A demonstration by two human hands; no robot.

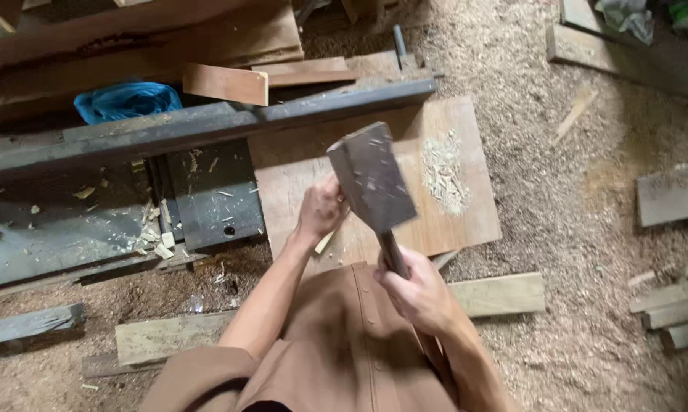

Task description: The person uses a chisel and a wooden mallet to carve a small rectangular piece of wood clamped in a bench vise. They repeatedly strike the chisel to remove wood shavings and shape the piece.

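Right hand [416,294] grips a raised wooden mallet [371,177] above the plywood board [466,221], left hand [321,210] clenches a small peg, chips [443,175] already strewn there.

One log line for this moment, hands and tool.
right hand: grips raised mallet | left hand: holds small wooden piece over board

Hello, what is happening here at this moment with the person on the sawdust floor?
A person works over a plywood board lying on the sawdust-covered floor. The right hand grips the handle of a heavy wooden mallet, raised above the board. The left hand holds a small tool, probably a chisel, mostly hidden by the fingers. A little pile of wood chips lies on the board.
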